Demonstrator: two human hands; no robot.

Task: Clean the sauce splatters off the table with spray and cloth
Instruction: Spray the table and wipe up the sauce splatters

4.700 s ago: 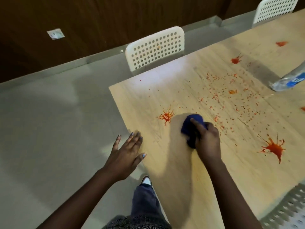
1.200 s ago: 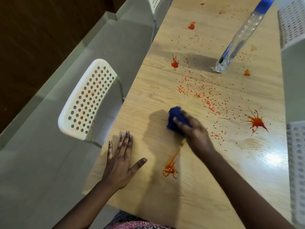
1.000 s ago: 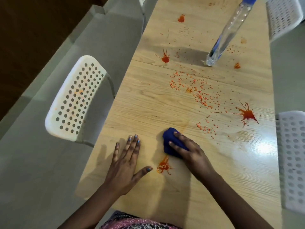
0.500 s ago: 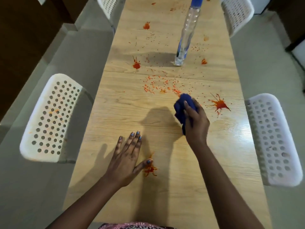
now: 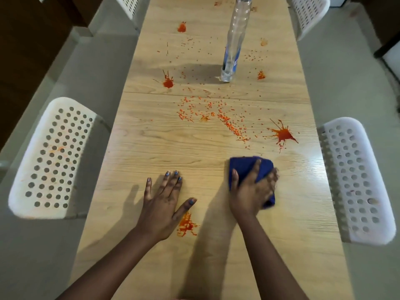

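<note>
My right hand [image 5: 252,191] grips a bunched blue cloth [image 5: 244,165] and holds it down on the wooden table [image 5: 151,148]. Flat on the tabletop to its left lies my left hand [image 5: 164,200], fingers spread. A red sauce splat [image 5: 186,225] sits just under the left thumb. A larger splat [image 5: 282,135] lies beyond the cloth on the right, fine red specks [image 5: 216,116] cover the middle, and another splat [image 5: 168,82] is farther left. The clear spray bottle [image 5: 234,40] stands upright at the far middle; its top is cut off by the frame.
White perforated chairs stand on both sides: one at the near left [image 5: 52,161], one at the near right [image 5: 357,180], and two more at the far left [image 5: 129,5] and far right [image 5: 309,11]. A grey floor [image 5: 346,72] surrounds the table.
My right hand pulled the cloth back toward me and to the right, off the speckled area. The left hand stayed flat. The view swung until the table runs straight ahead.
</note>
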